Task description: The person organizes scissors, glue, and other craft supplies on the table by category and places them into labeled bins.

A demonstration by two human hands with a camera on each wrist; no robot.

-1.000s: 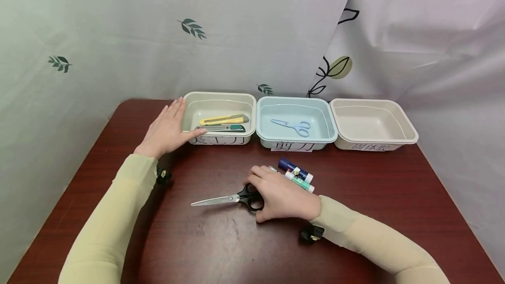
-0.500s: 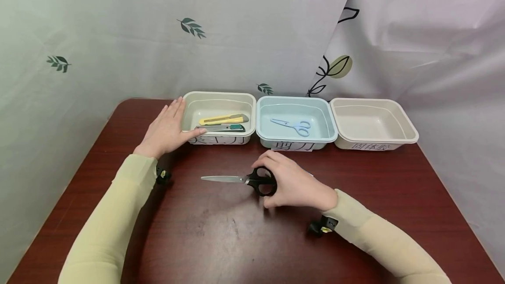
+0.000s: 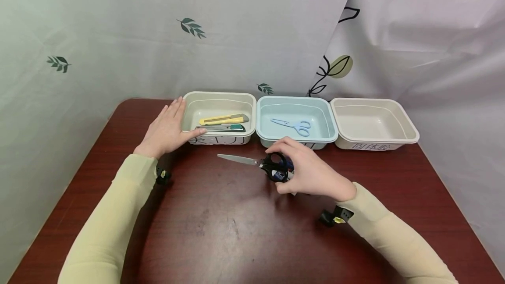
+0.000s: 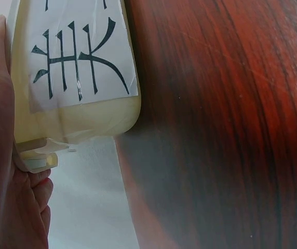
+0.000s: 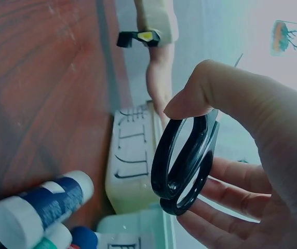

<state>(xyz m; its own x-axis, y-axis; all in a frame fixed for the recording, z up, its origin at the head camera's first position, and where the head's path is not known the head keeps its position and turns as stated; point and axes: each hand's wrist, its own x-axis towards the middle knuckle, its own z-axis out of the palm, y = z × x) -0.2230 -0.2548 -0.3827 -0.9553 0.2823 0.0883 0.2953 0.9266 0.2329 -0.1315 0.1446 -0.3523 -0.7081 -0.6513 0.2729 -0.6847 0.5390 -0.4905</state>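
Observation:
In the head view my left hand (image 3: 163, 131) lies along the left end of a cream bin (image 3: 221, 140), fingers straight, thumb over its front rim. Inside are a yellow utility knife (image 3: 221, 120) and a dark one with a green slider (image 3: 221, 128). My right hand (image 3: 309, 171) holds scissors (image 3: 272, 168) by their black handle loops (image 5: 182, 161), pinched between thumb and fingers above the table. The silver blades (image 3: 236, 159) point left. Glue sticks lie beneath and behind this hand, mostly hidden in the head view; a blue-and-white glue stick (image 5: 44, 207) shows in the right wrist view.
A light blue bin (image 3: 270, 137) with small blue scissors (image 3: 296, 126) stands in the middle of the row. At the right end is a second cream bin (image 3: 375, 140). All three carry handwritten labels on the dark red table (image 3: 213, 240), close to a patterned curtain (image 3: 236, 56).
My right hand has raised the scissors and carried them right and away from me, toward the blue bin. It now covers most of the glue sticks. My left hand has stayed still.

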